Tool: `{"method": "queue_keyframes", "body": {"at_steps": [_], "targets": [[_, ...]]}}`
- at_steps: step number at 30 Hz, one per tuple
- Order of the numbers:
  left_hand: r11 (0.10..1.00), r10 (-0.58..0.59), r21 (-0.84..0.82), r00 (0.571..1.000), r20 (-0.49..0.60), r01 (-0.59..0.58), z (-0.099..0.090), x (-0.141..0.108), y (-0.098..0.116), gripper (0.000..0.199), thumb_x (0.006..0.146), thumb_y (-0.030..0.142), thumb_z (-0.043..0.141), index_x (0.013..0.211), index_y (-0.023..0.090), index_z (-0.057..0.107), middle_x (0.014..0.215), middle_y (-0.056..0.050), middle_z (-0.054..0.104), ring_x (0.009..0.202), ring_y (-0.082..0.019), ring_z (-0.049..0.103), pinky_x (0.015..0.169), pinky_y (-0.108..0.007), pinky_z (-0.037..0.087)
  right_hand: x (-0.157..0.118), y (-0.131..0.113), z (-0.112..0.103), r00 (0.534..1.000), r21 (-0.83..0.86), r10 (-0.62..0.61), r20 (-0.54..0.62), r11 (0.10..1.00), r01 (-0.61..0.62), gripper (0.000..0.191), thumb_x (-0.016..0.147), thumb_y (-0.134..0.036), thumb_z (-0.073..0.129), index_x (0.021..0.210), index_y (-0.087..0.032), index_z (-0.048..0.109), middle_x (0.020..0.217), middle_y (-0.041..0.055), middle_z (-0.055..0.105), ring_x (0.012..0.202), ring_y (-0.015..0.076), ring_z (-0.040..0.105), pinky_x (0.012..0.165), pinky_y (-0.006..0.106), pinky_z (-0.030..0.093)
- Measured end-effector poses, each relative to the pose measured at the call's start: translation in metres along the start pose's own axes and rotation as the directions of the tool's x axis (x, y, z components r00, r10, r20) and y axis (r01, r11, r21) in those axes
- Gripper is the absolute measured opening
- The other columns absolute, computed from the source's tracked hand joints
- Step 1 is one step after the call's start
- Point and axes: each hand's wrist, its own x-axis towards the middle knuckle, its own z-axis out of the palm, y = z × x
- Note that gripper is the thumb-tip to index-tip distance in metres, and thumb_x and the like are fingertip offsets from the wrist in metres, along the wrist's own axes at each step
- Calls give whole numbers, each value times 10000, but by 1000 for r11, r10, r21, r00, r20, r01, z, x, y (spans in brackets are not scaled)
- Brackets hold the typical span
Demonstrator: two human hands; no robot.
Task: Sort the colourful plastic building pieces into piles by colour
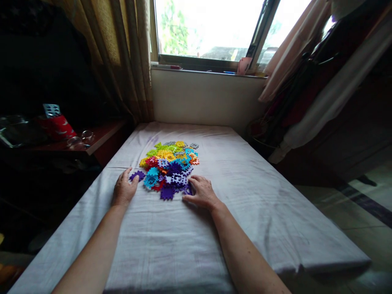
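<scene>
A heap of colourful notched plastic building tiles (165,154) lies on a cloth-covered table (245,204). Yellow and green ones are at the far side; blue, red and purple ones lie closer to me. My left hand (124,190) rests at the heap's left side, thumb and fingers apart, beside a single dark purple tile (137,176). On the right edge, my right hand (202,192) curves with spread fingers around a purple tile (188,188), which its fingers partly hide; I cannot tell whether they touch it. A flat purple square tile (167,192) lies at the near edge between both hands.
A wooden side table (104,136) at the left bears a red container (57,127) and eyeglasses (81,140). Behind the table stand a window (208,30) and a sill with a pink cup (244,65). Curtains (122,53) hang left, clothes (330,98) hang right.
</scene>
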Motion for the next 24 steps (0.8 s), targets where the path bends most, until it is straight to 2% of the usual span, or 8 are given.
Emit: {"method": "queue_keyframes", "body": {"at_steps": [5,9,14,18,21,24], "targets": [[1000,21,-8,999,26,-21,-1,-1,-1,425,854,344,552,1254,216,619,1307,-108,647,1214,-257,611,1070,-389,480,0,3,0,1000,28,5,12,1000,-5,556,685,-435,817,1189,-247,675,1363,97,602,1267,278,524,1073,432,368],[1000,22,-2,1000,18,-21,0,-1,-4,436,850,347,565,1267,230,617,1298,-90,655,1215,-251,610,1064,-375,484,2,15,1,999,68,31,-17,997,-30,576,689,-411,813,1216,-244,651,1368,101,597,1277,266,522,1070,413,372],[1000,-6,25,998,68,4,1,1,-4,495,842,412,562,1288,203,610,1296,-105,671,1177,-268,636,1024,-375,505,4,26,-1,980,33,164,-117,986,-161,563,734,-429,773,1246,-250,622,1357,106,604,1261,278,526,1061,427,373],[999,-22,35,991,134,18,-1,1,0,485,821,411,568,1263,220,628,1203,-72,726,1037,-244,691,949,-347,534,5,24,-1,940,-4,287,-185,956,-293,540,768,-406,734,1263,-230,609,1310,120,629,1202,289,550,1028,416,387],[1000,-18,13,989,150,16,-3,0,3,459,817,393,563,1245,243,637,1157,-36,748,880,-203,709,868,-312,552,6,20,0,918,-49,327,-224,937,-345,505,779,-406,716,1243,-231,617,1309,126,626,1212,304,533,1025,425,378],[1000,-21,-14,989,148,23,-4,0,4,451,811,387,560,1227,238,646,1143,-31,755,896,-198,711,851,-292,548,7,17,0,913,-72,343,-221,928,-366,500,797,-421,693,1247,-216,615,1333,139,608,1227,313,519,1032,440,370]]}}
